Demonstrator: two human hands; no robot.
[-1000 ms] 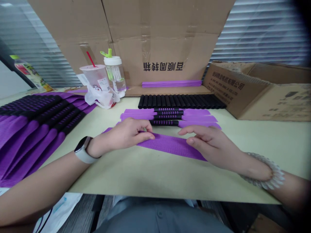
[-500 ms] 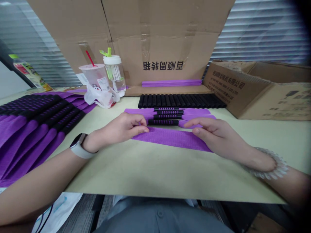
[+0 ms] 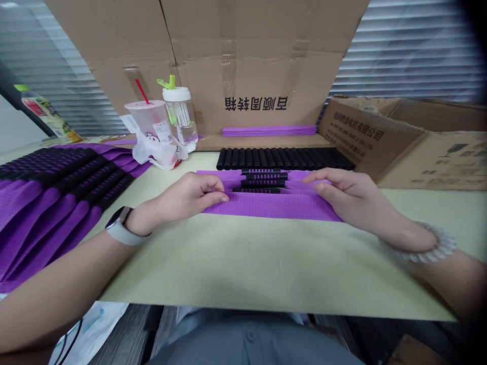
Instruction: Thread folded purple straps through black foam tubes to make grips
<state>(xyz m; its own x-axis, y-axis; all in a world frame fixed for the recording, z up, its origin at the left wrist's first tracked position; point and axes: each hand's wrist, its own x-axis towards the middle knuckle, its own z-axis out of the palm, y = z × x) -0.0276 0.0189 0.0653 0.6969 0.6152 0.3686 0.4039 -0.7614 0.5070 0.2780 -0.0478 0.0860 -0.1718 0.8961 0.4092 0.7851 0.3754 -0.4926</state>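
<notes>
A flat purple strip [image 3: 274, 205] lies crosswise in front of me on the pale table. My left hand [image 3: 200, 195] pinches its left end between thumb and fingers. At the right end is my right hand [image 3: 342, 195], its thumb and index finger apart and its palm side against the strip. Just behind the strip are purple bands with black ribbed sleeves [image 3: 264, 183] round their middles, the nearest one partly covered by the strip.
Black sleeves [image 3: 283, 158] stand in a row behind, with purple strips [image 3: 268, 131] beyond. Many sleeved purple bands [image 3: 64, 187] fan out at left. A cup [image 3: 148, 124], a bottle [image 3: 181, 119] and a carton [image 3: 403, 142] are at the back.
The purple strip has moved away from me and lies straighter, now overlapping the nearest sleeved band. My right hand has shifted right, and my left hand slightly left.
</notes>
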